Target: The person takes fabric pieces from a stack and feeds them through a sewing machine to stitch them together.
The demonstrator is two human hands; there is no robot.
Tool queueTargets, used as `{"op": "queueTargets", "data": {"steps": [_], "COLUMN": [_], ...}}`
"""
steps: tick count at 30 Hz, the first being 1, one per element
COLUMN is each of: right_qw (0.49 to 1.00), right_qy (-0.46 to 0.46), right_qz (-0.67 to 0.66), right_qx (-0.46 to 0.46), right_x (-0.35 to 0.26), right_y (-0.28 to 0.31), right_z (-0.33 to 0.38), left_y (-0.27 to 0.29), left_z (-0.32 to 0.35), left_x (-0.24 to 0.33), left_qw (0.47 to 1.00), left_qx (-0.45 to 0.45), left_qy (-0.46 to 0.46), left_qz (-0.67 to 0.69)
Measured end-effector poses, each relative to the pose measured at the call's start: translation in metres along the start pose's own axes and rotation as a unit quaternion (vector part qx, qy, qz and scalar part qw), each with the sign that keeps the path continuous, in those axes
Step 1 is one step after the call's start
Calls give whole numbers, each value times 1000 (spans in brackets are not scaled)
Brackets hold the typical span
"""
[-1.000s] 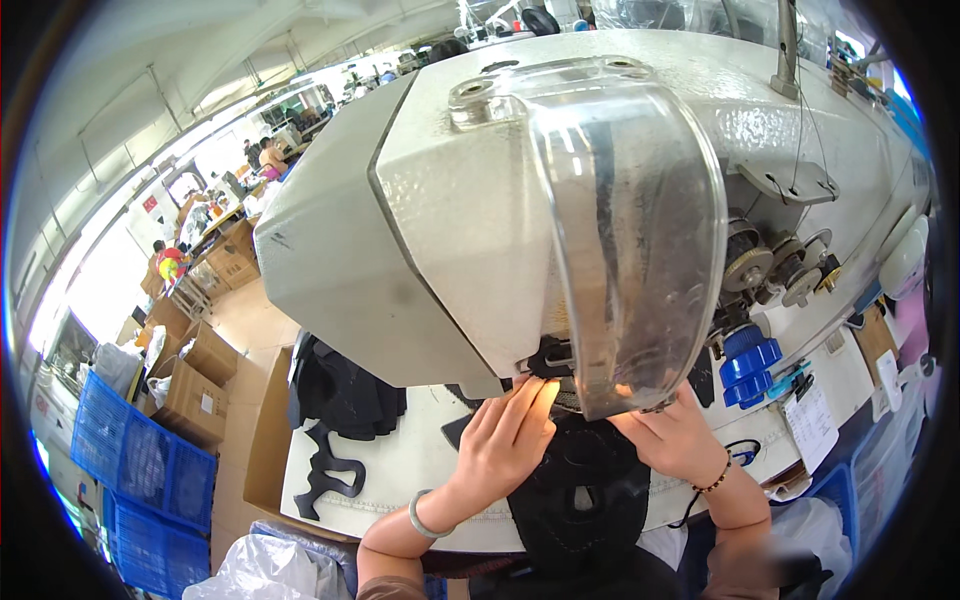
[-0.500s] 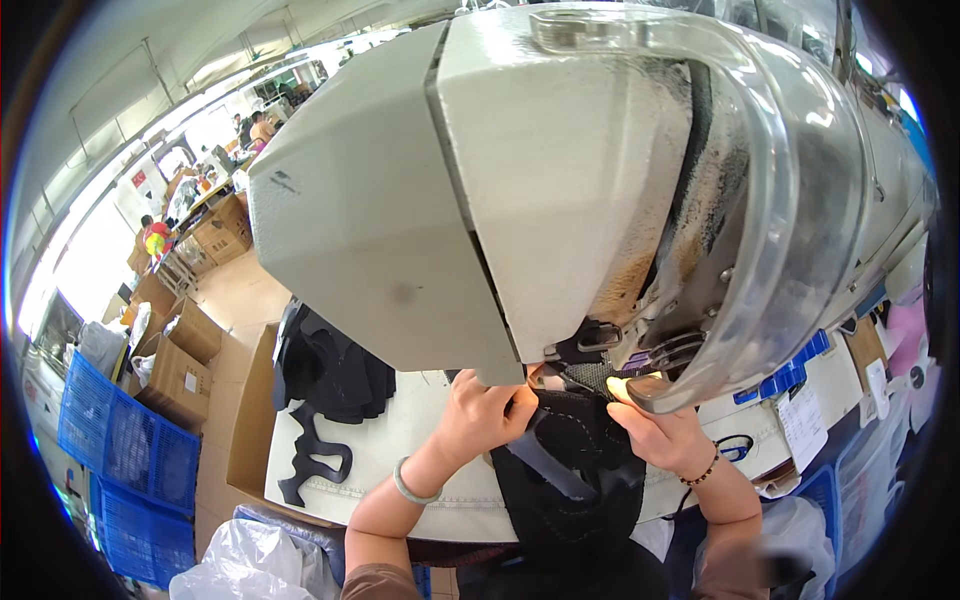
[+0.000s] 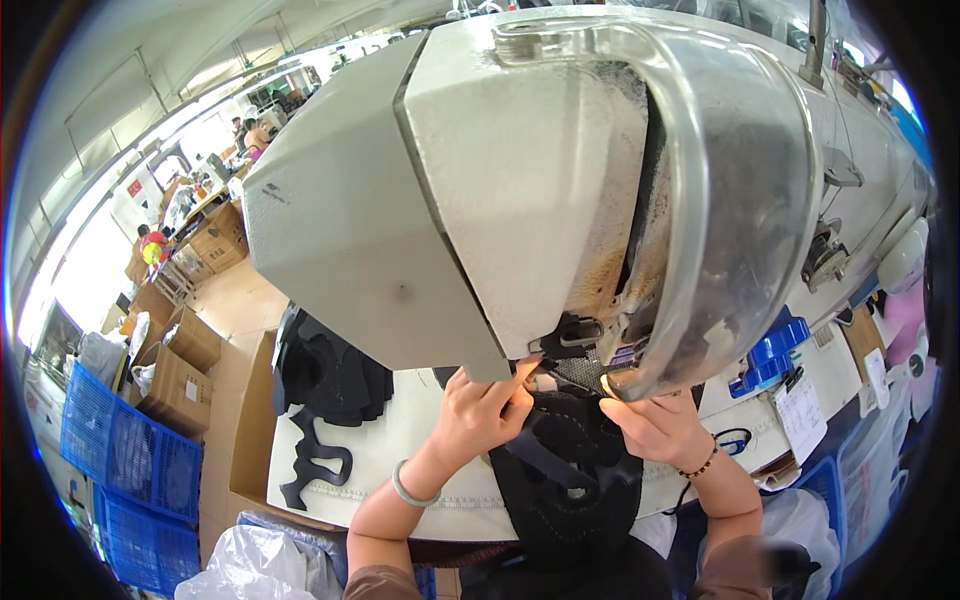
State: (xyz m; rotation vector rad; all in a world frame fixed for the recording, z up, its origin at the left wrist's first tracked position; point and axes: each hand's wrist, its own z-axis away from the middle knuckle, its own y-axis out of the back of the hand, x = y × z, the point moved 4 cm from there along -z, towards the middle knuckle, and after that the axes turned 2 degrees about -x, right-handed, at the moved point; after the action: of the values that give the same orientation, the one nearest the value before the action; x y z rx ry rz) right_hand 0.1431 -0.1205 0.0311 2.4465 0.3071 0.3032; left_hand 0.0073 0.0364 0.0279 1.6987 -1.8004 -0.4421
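A black stitched fabric piece (image 3: pixel 527 497) hangs from the sewing machine's needle area over the table's front edge, with curved stitch lines and cut-outs. On its left side my left hand (image 3: pixel 480 415) is closed, fingers curled and the fingertips pinching the fabric's upper edge. My right hand (image 3: pixel 655 428) is closed on its right side, thumb and fingers gripping the edge beside a dark mesh part (image 3: pixel 578 374). Something yellow (image 3: pixel 606 386) shows at the right fingertips. The grey sewing machine head (image 3: pixel 530 170) hangs just above both hands and hides the needle.
A clear curved guard (image 3: pixel 740 190) juts out at the machine's right. Stacked black pieces (image 3: pixel 330 365) and a wavy black cut-out (image 3: pixel 318 460) lie left on the white table (image 3: pixel 405 400). Right are scissors (image 3: pixel 735 440), a blue holder (image 3: pixel 772 358) and a paper sheet (image 3: pixel 800 415). Blue crates (image 3: pixel 130 440) stand far left.
The view has turned slightly, so the machine head and guard sit further left. My right hand has moved slightly left, nearer my left hand. The fabric between them has shifted and creased differently.
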Motion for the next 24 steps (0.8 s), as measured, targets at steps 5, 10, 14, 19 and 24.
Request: {"op": "queueTargets", "data": {"steps": [5, 10, 14, 19, 24], "right_qw": [990, 967, 966, 984, 986], "right_qy": [-122, -168, -166, -156, -164], "right_qz": [55, 62, 100, -65, -30], "right_qx": [-52, -181, -172, -61, 10], "right_x": [-27, -56, -45, -11, 26], "right_y": [12, -14, -20, -3, -16], "right_z": [-29, -20, -11, -25, -6], "left_y": [5, 12, 14, 23, 16], "left_z": [-6, -8, -5, 3, -14], "left_x": [5, 12, 13, 18, 38], "left_qw": [1000, 1000, 995, 988, 993], "left_qx": [-7, -6, -18, -64, -81], "left_qy": [-15, 1, 39, -117, -66], "left_qz": [11, -3, 86, 82, -53]}}
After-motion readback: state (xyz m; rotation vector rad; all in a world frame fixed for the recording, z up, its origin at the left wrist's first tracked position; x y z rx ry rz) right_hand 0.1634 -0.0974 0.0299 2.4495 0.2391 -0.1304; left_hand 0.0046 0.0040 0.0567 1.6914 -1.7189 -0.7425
